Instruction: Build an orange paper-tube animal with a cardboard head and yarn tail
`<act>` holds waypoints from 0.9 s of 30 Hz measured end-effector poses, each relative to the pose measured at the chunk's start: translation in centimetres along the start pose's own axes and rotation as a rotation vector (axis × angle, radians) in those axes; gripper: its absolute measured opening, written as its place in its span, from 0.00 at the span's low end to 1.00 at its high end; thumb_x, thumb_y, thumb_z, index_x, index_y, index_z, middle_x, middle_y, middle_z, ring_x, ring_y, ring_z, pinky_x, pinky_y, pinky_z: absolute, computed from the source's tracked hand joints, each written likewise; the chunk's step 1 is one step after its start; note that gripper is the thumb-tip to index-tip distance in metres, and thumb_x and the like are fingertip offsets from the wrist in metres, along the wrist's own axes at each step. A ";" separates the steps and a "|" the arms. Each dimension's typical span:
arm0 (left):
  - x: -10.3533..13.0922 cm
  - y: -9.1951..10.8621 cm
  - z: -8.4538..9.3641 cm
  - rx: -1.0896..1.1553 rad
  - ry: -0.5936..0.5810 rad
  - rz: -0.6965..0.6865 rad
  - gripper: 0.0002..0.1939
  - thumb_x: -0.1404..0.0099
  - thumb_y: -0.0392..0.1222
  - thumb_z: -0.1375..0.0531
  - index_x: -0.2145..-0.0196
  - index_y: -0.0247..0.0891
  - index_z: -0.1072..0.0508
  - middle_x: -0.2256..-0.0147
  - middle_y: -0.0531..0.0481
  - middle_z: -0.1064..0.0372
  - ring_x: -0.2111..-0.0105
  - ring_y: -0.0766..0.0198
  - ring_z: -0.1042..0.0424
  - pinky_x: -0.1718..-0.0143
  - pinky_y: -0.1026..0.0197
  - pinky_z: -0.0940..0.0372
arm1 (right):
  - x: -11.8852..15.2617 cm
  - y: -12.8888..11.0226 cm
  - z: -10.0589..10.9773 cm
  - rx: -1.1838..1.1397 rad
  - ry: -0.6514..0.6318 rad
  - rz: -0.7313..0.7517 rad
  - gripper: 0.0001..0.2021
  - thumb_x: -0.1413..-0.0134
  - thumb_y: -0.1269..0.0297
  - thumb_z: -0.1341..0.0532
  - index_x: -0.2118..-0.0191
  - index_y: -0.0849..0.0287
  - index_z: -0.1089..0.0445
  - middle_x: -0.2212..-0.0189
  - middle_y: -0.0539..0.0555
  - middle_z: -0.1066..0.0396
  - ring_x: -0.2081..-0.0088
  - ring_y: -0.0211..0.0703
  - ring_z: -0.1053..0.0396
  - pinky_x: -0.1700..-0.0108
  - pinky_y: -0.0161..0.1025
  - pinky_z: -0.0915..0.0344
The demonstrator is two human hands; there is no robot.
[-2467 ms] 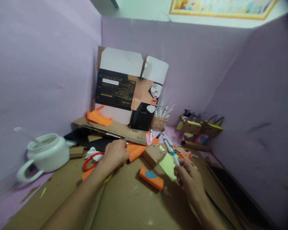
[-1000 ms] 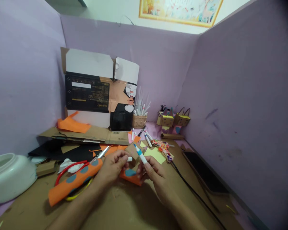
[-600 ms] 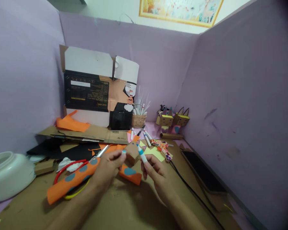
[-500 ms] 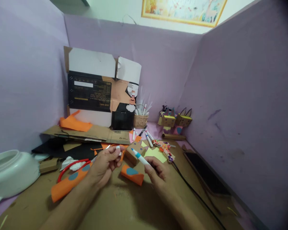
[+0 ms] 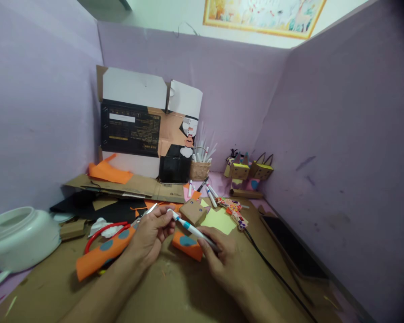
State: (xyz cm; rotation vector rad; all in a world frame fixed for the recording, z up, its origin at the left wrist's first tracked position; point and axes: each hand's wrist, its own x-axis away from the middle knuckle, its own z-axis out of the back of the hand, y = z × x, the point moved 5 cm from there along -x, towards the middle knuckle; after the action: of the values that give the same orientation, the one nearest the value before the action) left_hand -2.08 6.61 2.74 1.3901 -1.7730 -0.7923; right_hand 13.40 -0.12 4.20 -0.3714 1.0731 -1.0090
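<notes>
Between finger and thumb, my left hand (image 5: 152, 233) pinches a small white cap (image 5: 171, 212). My right hand (image 5: 218, 251) is closed around a white marker (image 5: 195, 230) with blue bands, its tip end meeting the cap. Just beneath the marker lies an orange paper roll (image 5: 185, 246) with a blue spot. Behind it sits a small cardboard cat head (image 5: 192, 212) with drawn eyes. A longer orange roll (image 5: 97, 258) with blue spots lies left of my left hand, partly hidden by my forearm.
Red-handled scissors (image 5: 96, 231) and a white pot (image 5: 23, 237) are at the left. Several markers lie before a woven basket (image 5: 200, 171). A patterned glue gun (image 5: 234, 211), its black cord and a dark tablet (image 5: 292, 246) are at the right. Flattened cardboard (image 5: 131, 130) stands behind.
The marker's tip and the cap, apart before, have come together. My right hand has shifted its hold along the marker. The view has moved slightly.
</notes>
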 end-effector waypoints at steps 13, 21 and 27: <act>0.7 0.4 -0.7 -0.430 -0.037 -0.191 0.16 0.50 0.51 0.38 0.77 0.33 0.32 0.87 0.58 0.42 0.89 0.77 0.50 0.89 0.72 0.56 | 0.4 0.1 -0.3 0.086 -0.003 0.128 0.11 0.44 0.73 0.47 0.56 0.59 0.35 0.68 0.54 0.30 0.68 0.39 0.32 0.66 0.33 0.38; 1.1 -0.3 -1.5 -0.558 -0.180 -0.194 0.21 0.41 0.56 0.49 0.81 0.36 0.40 0.87 0.61 0.55 0.87 0.75 0.57 0.86 0.70 0.62 | 1.0 -0.3 -1.1 -0.051 -0.079 -0.051 0.08 0.42 0.66 0.48 0.64 0.59 0.32 0.74 0.51 0.31 0.74 0.37 0.35 0.71 0.32 0.42; 1.8 -0.3 -1.9 -0.663 -0.201 -0.303 0.22 0.40 0.57 0.51 0.81 0.37 0.40 0.84 0.59 0.53 0.84 0.72 0.53 0.84 0.68 0.58 | 1.3 0.5 -1.6 -0.224 -0.079 -0.305 0.14 0.44 0.57 0.48 0.72 0.61 0.33 0.80 0.48 0.38 0.77 0.35 0.43 0.75 0.32 0.48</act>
State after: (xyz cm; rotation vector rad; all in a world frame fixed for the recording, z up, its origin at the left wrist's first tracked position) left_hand -0.55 4.69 3.81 1.1504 -1.2571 -1.5599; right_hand 12.37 -0.63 2.38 -0.7692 1.0807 -1.1349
